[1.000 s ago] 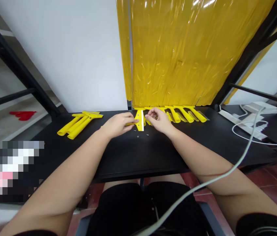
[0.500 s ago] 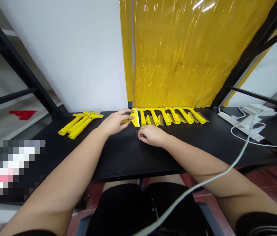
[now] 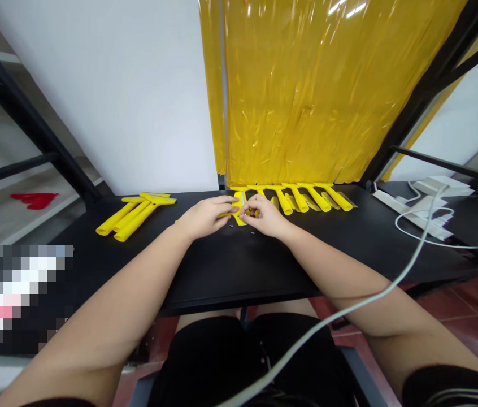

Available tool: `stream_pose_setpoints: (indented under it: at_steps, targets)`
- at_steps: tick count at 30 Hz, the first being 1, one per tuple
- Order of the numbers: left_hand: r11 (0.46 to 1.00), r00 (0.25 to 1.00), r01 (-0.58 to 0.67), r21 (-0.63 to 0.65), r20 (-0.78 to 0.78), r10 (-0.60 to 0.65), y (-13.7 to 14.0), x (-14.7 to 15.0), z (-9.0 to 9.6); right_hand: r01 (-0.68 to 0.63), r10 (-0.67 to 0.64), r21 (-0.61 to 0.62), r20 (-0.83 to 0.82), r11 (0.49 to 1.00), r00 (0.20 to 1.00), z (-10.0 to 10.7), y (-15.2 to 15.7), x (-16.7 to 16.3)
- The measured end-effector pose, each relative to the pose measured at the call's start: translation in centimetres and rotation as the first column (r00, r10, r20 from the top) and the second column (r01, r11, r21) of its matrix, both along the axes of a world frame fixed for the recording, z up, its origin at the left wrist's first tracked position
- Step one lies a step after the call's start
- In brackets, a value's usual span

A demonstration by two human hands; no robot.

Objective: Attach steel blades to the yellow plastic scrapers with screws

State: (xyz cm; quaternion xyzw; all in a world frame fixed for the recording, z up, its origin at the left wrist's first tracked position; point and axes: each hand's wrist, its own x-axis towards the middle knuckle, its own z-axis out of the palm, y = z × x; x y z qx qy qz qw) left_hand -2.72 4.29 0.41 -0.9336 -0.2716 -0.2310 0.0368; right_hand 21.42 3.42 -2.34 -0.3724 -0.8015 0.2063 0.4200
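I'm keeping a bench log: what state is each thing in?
Yellow plastic scraper with pale strip: held
Left bare hand: closed on this scraper
Right bare hand: fingers curled at the scraper's head
Yellow plastic tools at left: piled, overlapping
Yellow plastic scrapers at right: laid in a row
Tiny metallic pieces: loose on the black tabletop
Translucent yellow plastic curtain: hanging

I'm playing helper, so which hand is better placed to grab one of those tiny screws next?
Probably the right hand: one loose screw lies close below it in view, though whether that hand already pinches something is unclear. The left hand is busy holding the yellow scraper.
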Motion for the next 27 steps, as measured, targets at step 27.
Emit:
stream_pose_setpoints:
  at_steps: [27]
  targets:
    - [0.997,0.998,0.048,0.062,0.044,-0.051,-0.4,1.1,-0.1,-0.353,-0.107,-0.608,-0.590,0.711,0.801,0.3,0.7,0.2]
